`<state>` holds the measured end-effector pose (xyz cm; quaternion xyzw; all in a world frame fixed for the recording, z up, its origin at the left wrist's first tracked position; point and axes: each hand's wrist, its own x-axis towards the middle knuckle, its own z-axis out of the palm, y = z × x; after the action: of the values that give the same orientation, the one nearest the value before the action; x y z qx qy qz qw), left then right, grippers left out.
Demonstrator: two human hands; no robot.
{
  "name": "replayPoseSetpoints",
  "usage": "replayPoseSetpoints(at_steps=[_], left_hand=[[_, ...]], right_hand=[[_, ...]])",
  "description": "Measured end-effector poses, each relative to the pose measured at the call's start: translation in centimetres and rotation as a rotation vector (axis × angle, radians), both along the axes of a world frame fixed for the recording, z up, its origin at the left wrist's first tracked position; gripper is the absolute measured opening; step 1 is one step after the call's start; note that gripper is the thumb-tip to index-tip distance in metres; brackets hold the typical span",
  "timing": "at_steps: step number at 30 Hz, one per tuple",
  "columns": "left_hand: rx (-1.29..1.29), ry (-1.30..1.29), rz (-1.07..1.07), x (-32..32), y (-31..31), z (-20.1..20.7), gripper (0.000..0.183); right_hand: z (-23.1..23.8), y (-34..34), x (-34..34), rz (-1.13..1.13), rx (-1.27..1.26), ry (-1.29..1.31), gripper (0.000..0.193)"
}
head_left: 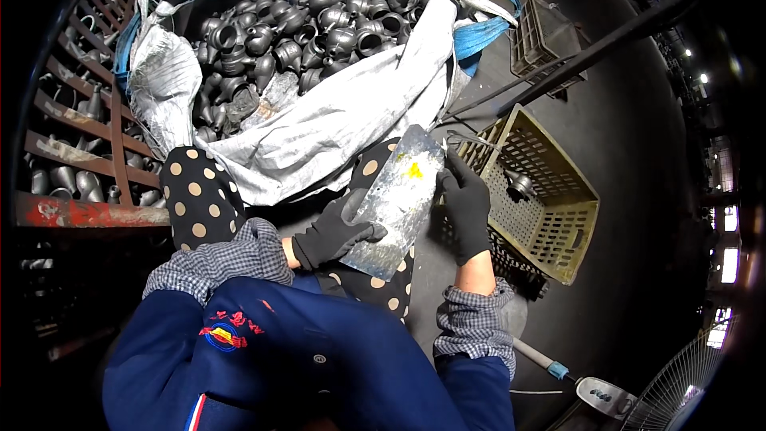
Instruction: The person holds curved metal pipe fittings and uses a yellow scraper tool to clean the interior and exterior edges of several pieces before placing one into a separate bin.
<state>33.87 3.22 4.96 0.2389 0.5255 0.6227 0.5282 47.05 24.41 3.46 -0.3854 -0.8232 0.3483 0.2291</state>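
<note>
A flat rectangular metal plate [396, 211], grey and scuffed with a yellow mark near its far end, lies slanted over my lap. My left hand [329, 233], in a dark glove, is closed on its left edge with the thumb on the upper face. Beside the plate's far right edge is my right hand [467, 206], also gloved, its fingers drawn together. A small pale tip shows at those fingertips; what it belongs to is hidden. Beyond my knees, a large white woven sack [335, 128] stands open, full of dark metal pipe fittings [319, 20].
A yellowish plastic crate [570, 243] at the right holds a few dark fittings. Another crate [546, 36] stands farther back, near a slanting dark bar [598, 52]. A rusty metal rack [96, 215] with more fittings lines the left. A fan [686, 379] is at lower right.
</note>
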Motion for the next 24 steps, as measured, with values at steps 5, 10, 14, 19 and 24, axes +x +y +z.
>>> replayPoseSetpoints(at_steps=[5, 10, 14, 19, 24], left_hand=[[-0.073, 0.285, -0.055, -0.5, -0.2, -0.5, 0.044], [-0.052, 0.067, -0.073, -0.3, -0.3, -0.7, 0.043], [-0.019, 0.276, -0.089, -0.3, 0.0, 0.9, 0.041], [-0.065, 0.294, -0.084, -0.5, -0.1, 0.3, 0.044], [-0.059, 0.572, -0.065, -0.3, -0.4, -0.4, 0.054]], right_hand=[[2.8, -1.6, -0.2, -0.037, 0.034, -0.421, 0.043], [4.5, -0.2, 0.6, 0.089, 0.040, -0.574, 0.046], [5.0, -0.5, 1.7, 0.125, 0.120, -0.663, 0.047], [5.2, -0.9, 4.2, 0.154, -0.049, -0.450, 0.036], [5.9, 0.7, 4.1, 0.094, -0.049, -0.122, 0.036]])
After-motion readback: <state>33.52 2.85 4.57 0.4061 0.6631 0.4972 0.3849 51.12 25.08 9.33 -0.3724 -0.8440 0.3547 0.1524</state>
